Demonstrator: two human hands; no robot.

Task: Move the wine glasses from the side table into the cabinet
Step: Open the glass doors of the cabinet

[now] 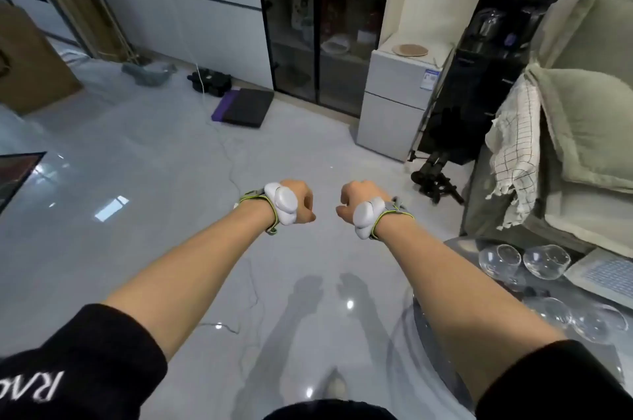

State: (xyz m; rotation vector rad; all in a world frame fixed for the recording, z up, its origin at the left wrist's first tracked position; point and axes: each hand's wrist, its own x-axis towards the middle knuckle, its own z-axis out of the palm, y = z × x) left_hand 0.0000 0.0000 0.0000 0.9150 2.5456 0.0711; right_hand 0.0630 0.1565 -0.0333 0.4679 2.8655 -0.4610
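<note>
Both the left hand (pixel 297 202) and right hand (pixel 356 202) are curled into empty fists, well clear of the clear round-bowled wine glasses (pixel 524 262) on the round glass side table (pixel 455 248) down to the right of the fingers, so a blind sideways reach risks toppling the close-packed bowls.

Two empty fists, left hand (pixel 297 202) and right hand (pixel 356 203), wine glasses (pixel 524 262) lower right.

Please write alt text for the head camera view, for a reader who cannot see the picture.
A person holds out both arms over a shiny floor, left hand and right hand curled into empty fists. Four wine glasses stand on a glass side table at lower right. A glass-door cabinet stands across the room.
</note>
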